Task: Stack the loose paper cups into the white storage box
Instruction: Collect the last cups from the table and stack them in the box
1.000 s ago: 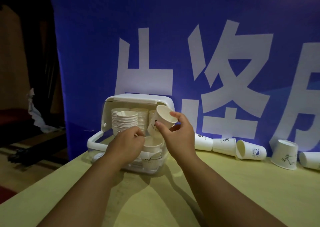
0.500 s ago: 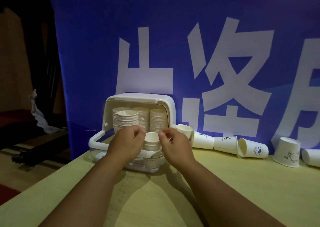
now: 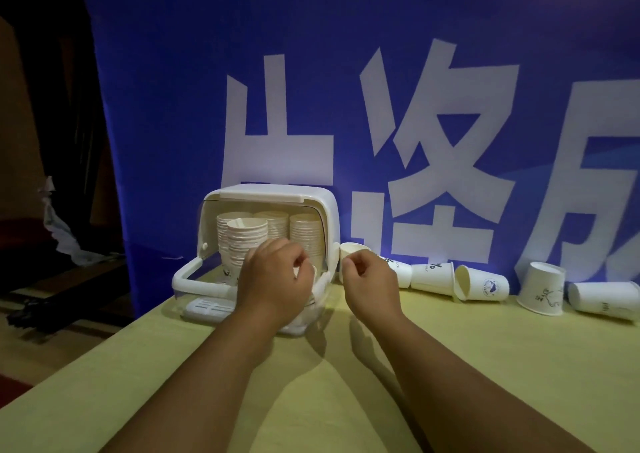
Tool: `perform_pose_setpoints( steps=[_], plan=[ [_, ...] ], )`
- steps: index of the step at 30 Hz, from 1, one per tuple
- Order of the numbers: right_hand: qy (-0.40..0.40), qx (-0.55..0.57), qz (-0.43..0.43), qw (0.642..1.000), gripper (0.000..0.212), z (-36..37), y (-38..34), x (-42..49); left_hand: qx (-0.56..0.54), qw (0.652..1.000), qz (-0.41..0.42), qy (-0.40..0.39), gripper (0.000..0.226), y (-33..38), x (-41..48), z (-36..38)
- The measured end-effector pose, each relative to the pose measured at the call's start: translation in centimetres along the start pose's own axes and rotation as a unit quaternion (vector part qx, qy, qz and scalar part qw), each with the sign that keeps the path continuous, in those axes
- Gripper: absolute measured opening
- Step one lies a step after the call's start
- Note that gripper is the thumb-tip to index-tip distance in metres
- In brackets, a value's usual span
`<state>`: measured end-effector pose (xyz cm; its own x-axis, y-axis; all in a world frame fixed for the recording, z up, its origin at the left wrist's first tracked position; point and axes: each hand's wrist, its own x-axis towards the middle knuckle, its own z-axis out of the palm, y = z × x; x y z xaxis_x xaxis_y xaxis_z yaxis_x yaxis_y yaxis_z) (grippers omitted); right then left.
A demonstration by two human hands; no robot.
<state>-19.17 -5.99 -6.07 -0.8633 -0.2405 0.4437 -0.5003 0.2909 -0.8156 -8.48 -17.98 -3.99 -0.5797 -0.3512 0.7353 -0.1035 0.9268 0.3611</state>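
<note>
Fetching another: my right hand (image 3: pixel 372 283) curls at the cup (image 3: pixel 350 247) standing just right of the box (image 3: pixel 273 193), grip unclear, while my left hand (image 3: pixel 277 281) curls at the box's mouth, hold hidden, and next, I reckon, comes lifting and nesting it inside.

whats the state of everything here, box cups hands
box, open at the front
stacked cups, upright inside box
left hand, curled round a front cup
right hand, curled at upright cup, grip unclear
printed cup, lying on side
far cup, upside down
</note>
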Motion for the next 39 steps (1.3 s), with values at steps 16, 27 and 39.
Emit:
perform_pose_setpoints(
  steps=[16,27,39],
  plan=[
    [0.02,-0.175,0.101,0.979,0.007,-24.1,8.7,-5.2,-0.062,0.966,-0.007,-0.253,0.015,18.7,-6.1,5.6],
    [-0.002,-0.402,0.238,0.884,0.046,-44.5,19.0,-9.4,-0.233,0.909,0.005,-0.346,0.012,35.8,-10.5,14.7],
    [0.021,-0.462,0.28,0.841,0.063,-53.2,27.4,-2.3,-0.219,0.899,0.088,-0.37,0.042,46.5,-10.5,27.0]
  ],
)
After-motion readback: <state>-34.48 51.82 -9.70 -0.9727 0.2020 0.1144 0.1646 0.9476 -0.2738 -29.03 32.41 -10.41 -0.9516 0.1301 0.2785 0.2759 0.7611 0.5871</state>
